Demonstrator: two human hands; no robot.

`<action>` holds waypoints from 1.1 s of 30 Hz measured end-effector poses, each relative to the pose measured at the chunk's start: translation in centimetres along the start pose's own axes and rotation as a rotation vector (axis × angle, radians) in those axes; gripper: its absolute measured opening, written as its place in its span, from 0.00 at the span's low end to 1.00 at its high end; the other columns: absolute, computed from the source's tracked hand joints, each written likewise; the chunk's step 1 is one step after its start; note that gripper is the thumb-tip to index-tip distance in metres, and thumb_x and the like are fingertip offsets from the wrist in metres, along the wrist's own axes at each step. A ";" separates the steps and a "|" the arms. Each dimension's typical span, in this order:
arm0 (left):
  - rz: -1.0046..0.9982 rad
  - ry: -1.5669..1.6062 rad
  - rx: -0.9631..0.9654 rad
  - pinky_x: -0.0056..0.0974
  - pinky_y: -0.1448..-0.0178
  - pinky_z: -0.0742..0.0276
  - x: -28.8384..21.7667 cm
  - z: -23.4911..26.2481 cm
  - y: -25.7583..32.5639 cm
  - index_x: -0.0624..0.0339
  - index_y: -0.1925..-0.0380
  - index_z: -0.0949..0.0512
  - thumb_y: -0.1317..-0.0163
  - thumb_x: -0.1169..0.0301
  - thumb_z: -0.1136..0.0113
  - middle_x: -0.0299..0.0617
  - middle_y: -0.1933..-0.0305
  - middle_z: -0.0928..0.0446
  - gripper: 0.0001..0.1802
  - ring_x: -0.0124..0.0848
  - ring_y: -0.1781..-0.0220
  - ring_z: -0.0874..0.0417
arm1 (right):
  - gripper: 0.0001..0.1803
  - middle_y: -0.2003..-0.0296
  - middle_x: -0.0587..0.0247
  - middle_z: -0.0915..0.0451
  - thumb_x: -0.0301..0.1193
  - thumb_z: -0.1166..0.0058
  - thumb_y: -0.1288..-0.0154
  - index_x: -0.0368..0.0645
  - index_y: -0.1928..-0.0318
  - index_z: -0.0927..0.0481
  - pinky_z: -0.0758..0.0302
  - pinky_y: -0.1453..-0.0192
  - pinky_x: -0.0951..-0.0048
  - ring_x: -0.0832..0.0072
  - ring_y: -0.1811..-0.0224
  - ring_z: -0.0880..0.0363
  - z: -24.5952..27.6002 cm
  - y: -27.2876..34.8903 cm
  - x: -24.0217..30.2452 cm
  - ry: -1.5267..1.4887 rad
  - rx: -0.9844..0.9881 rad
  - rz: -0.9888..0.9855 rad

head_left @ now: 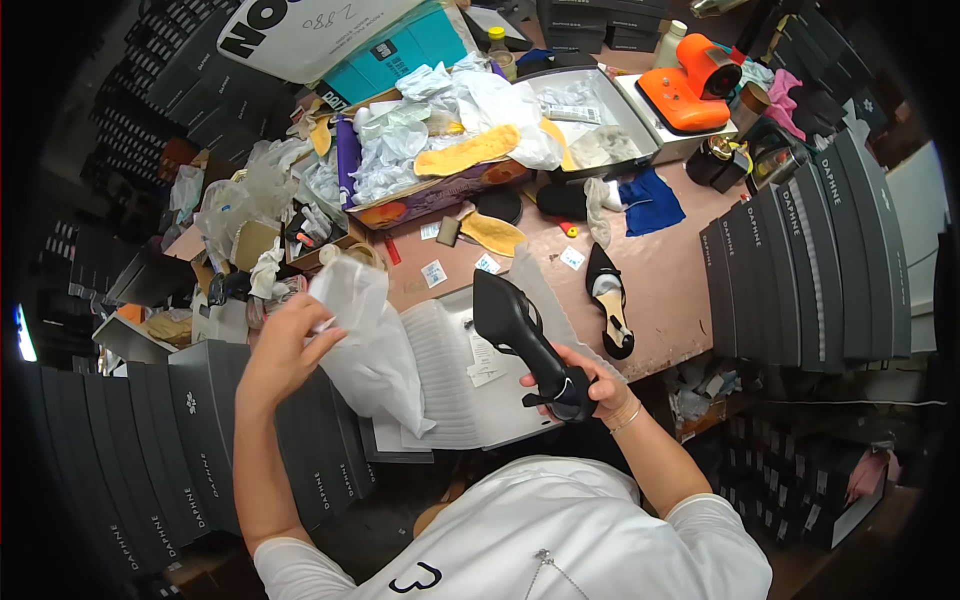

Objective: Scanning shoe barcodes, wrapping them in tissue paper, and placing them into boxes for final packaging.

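Note:
My left hand (290,345) pinches the upper edge of a white translucent plastic bag (372,355), which hangs down over the left side of an open shoebox (530,425). In my right hand (598,385) is a black pointed-toe shoe (515,325), gripped round its heel end with the toe pointing up and away. White ribbed wrapping sheet (438,370) and a small tag (488,372) lie in the box beneath. A matching black shoe (606,300) with a pale insole rests on the table to the right, toe pointing away.
Grey shoeboxes stand in rows at the left (190,440) and right (800,260). At the back, a carton (420,207) overflows with crumpled plastic, near an orange device (690,90). A blue cloth (652,202), yellow insoles (492,234) and small stickers (433,273) lie on the pinkish table.

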State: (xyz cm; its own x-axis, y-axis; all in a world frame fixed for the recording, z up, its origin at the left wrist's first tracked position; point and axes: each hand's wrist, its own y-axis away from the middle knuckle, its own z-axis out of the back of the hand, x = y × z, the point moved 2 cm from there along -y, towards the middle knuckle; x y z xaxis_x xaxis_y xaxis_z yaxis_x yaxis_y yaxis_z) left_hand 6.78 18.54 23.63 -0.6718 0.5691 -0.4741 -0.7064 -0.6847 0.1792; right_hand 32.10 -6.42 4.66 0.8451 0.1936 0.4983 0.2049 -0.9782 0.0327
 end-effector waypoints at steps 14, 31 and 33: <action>0.078 0.303 -0.847 0.39 0.51 0.26 1.9 -7.6 8.1 0.62 0.49 0.23 0.44 0.80 0.41 0.49 0.53 0.23 0.20 0.42 0.54 0.20 | 0.48 0.45 0.33 0.32 0.49 0.44 0.44 0.36 0.31 0.49 0.17 0.62 0.61 0.52 0.58 0.22 -3.0 1.5 -4.6 -0.546 0.076 0.179; -0.057 0.317 -0.861 0.33 0.68 0.27 1.6 -10.4 15.4 0.62 0.62 0.18 0.59 0.90 0.46 0.43 0.70 0.25 0.22 0.35 0.72 0.22 | 0.33 0.49 0.52 0.24 0.39 0.42 0.39 0.30 0.39 0.34 0.27 0.42 0.70 0.68 0.48 0.23 -8.9 -6.5 -7.6 0.572 -0.066 -0.310; -0.171 0.283 -0.802 0.34 0.68 0.27 1.0 -10.9 16.0 0.62 0.61 0.18 0.59 0.90 0.45 0.43 0.70 0.25 0.22 0.36 0.72 0.22 | 0.28 0.54 0.55 0.22 0.37 0.43 0.38 0.32 0.44 0.31 0.25 0.46 0.69 0.69 0.51 0.22 -10.3 -5.4 -7.5 0.147 -0.025 -0.387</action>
State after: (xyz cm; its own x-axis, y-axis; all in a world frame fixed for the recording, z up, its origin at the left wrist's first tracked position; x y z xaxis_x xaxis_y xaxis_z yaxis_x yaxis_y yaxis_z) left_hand -2.80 3.22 16.64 -0.4149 0.6318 -0.6547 -0.3510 -0.7750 -0.5254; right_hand 19.55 -3.32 9.70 0.6280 0.5364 0.5638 0.4798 -0.8373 0.2621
